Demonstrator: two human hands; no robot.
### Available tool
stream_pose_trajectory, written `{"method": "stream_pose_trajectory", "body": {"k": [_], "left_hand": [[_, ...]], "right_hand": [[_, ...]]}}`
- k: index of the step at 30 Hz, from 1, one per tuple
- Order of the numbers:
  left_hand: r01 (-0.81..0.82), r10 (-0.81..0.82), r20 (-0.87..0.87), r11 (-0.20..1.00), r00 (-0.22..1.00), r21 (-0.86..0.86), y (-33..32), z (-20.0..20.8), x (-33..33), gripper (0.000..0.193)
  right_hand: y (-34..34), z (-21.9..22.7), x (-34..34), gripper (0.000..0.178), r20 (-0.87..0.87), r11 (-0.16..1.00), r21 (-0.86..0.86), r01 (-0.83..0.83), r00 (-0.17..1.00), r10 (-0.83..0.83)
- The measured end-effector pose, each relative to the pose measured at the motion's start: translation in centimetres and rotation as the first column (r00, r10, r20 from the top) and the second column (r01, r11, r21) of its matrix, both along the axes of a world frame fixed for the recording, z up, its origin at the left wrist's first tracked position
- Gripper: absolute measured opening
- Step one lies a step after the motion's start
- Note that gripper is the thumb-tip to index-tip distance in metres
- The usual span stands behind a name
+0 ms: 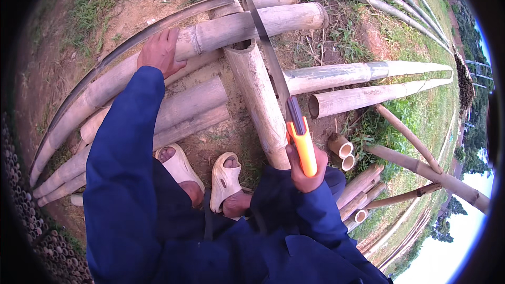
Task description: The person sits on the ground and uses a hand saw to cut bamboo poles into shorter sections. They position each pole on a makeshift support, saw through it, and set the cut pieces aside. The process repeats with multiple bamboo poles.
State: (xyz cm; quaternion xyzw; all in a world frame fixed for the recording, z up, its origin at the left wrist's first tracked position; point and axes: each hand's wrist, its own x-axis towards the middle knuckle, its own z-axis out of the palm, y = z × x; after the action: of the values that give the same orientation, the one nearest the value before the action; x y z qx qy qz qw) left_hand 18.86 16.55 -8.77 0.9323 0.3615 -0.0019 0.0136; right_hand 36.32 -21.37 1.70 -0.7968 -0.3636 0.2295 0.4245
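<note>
The right hand [305,171] is closed around the orange handle of a saw [301,144], some of its fingers hidden behind the handle; the left hand [160,52] lies half open over a thick bamboo pole [231,34], thumb apart from the fingers; the saw's blade crosses above that pole, to the right of the left hand, and whether its teeth sit in a cut is hard to tell; the blade's far end is cut off by the upper edge; a bamboo post [258,94] passes under the pole, its near end meeting the dark clothing; below are pale sandals [226,179], partly covered by the trousers; short bamboo pieces [341,147] lie right of the saw hand; the heap of bamboo [52,247] at lower left fades into the dark rim.
</note>
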Motion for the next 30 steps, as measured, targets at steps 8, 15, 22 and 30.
{"method": "stream_pose_trajectory", "body": {"k": [8, 15, 22, 30], "left_hand": [[0.021, -0.021, 0.051, 1.0, 0.998, 0.011, 1.9, 0.6, 0.1, 0.086], [-0.012, 0.012, 0.011, 1.0, 1.0, 0.014, 0.0, -0.1, -0.3, 0.088], [0.048, -0.049, 0.028, 0.998, 0.998, 0.029, 0.3, -0.1, 0.1, 0.089], [0.017, -0.018, 0.029, 0.999, 0.999, 0.042, 0.2, 0.4, 0.2, 0.086]], "right_hand": [[8.2, -2.4, 2.9, 0.026, -0.083, 0.984, 0.167, -0.062, 0.994, 0.077], [-4.0, 1.0, -1.0, 0.042, 0.03, 0.998, 0.007, -0.065, 0.997, 0.064], [10.0, -4.0, 3.6, 0.02, -0.068, 0.97, 0.235, -0.071, 0.994, 0.089], [-5.4, 2.8, -1.7, 0.035, -0.028, 0.997, -0.061, -0.046, 0.999, 0.044]]}}
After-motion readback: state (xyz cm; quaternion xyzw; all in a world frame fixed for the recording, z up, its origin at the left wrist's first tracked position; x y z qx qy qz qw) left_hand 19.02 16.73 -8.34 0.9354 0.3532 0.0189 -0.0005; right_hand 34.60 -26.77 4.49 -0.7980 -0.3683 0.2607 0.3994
